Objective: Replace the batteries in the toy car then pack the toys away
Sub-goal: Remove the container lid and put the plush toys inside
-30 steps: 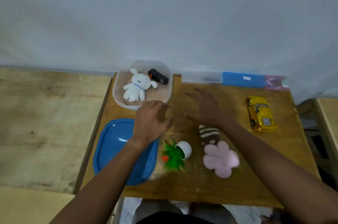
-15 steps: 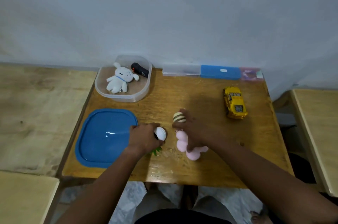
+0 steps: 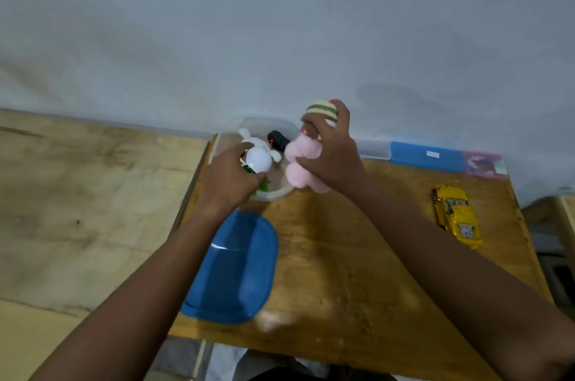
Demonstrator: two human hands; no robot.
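Note:
My left hand point(image 3: 228, 177) grips a green leafy toy with a white round pot point(image 3: 259, 160) over the clear plastic container point(image 3: 273, 193) at the table's back left. My right hand point(image 3: 329, 152) holds a pink plush flower point(image 3: 300, 160) with a striped brown top point(image 3: 322, 110) above the container's right edge. Inside the container lie a white plush rabbit point(image 3: 249, 136) and a black remote point(image 3: 278, 140), both partly hidden by the held toys. The yellow toy car point(image 3: 455, 215) sits on the wooden table point(image 3: 342, 256) at the right.
A blue container lid point(image 3: 233, 268) lies on the table in front of the container. A clear and blue case point(image 3: 426, 156) rests along the wall at the back. Other wooden tables stand to the left and right.
Both hands lifted the green toy and the pink plush off the table's front and carried them back to the container. The camera view shifted.

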